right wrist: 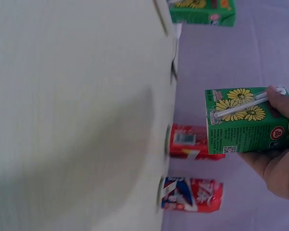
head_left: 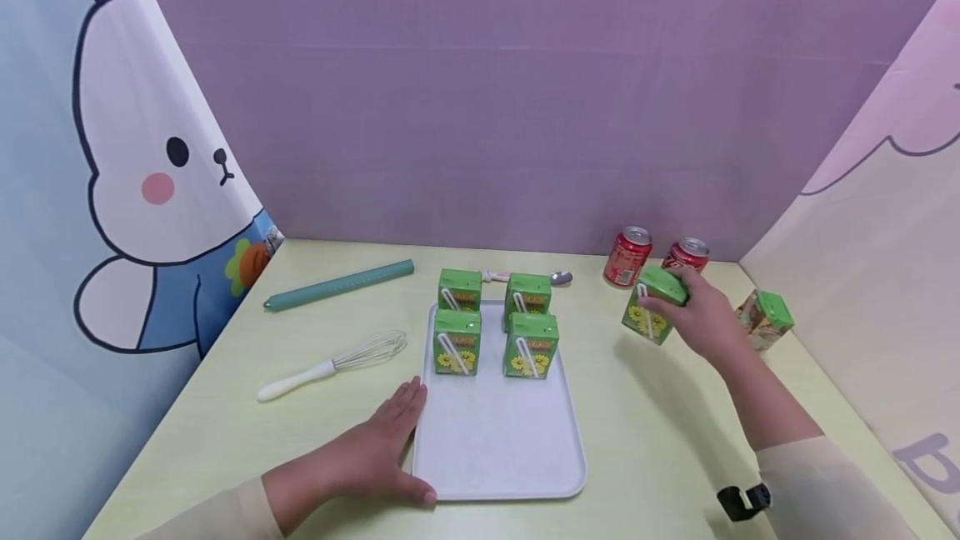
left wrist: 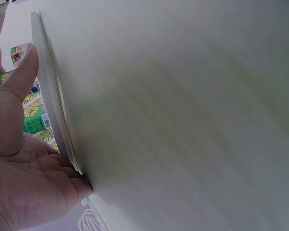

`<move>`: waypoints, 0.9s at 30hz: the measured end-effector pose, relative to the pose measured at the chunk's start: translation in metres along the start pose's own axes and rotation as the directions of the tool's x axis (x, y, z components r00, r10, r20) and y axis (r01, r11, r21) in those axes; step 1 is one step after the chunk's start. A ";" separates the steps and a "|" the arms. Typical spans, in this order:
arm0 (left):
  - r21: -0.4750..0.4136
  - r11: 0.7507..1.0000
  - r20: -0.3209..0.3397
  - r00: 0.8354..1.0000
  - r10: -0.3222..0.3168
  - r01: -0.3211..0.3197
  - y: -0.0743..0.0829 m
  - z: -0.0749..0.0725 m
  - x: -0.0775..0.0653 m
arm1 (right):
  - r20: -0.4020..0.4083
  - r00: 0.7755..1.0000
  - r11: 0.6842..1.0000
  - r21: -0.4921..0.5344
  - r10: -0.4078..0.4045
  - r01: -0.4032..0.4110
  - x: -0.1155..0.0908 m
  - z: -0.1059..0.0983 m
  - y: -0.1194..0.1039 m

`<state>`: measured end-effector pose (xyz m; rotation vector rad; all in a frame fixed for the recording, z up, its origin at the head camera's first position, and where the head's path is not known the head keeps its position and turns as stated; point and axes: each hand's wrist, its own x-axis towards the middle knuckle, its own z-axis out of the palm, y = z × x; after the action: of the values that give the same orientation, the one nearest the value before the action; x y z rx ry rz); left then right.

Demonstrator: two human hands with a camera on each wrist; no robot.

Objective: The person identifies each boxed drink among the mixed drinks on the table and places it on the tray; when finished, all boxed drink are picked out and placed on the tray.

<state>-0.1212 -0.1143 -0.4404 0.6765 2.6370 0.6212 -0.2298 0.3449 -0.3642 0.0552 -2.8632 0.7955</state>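
Note:
My right hand point(head_left: 705, 315) grips a green drink carton point(head_left: 651, 307) with yellow flowers and a white straw, raised above the table at the right. In the right wrist view, the thumb of the right hand point(right wrist: 282, 159) lies near the straw on the held carton point(right wrist: 248, 120). Several matching cartons point(head_left: 456, 344) stand in two rows on the far half of a white tray point(head_left: 498, 440). My left hand point(head_left: 378, 448) rests against the tray's left edge, fingers extended and thumb near its front corner. The left wrist view shows the left hand's fingers point(left wrist: 62, 178) touching the tray's rim point(left wrist: 53, 91).
Two red soda cans point(head_left: 628, 257) stand at the back right. Another carton point(head_left: 765, 319) is right of my right hand. A whisk point(head_left: 337, 365) and a green stick point(head_left: 337, 286) lie left of the tray. Behind the tray lies a spoon point(head_left: 561, 277); a black clip point(head_left: 742, 502) is near my right sleeve.

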 end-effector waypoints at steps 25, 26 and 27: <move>-0.012 1.000 -0.010 1.000 0.020 -0.020 0.000 -0.001 -0.001 | 0.064 0.951 0.942 0.175 -0.301 0.287 -0.070 0.006 -0.108; -0.013 1.000 -0.011 1.000 0.020 -0.020 0.000 -0.001 -0.001 | 0.070 0.947 0.936 0.190 -0.313 0.295 -0.072 0.009 -0.111; -0.013 1.000 -0.011 1.000 0.019 -0.019 0.000 -0.001 -0.001 | 0.082 0.944 0.931 0.210 -0.320 0.297 -0.075 0.012 -0.114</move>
<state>-0.1208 -0.1156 -0.4394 0.6975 2.6369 0.6494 -0.1489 0.2398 -0.3293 0.5800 -2.7639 1.0276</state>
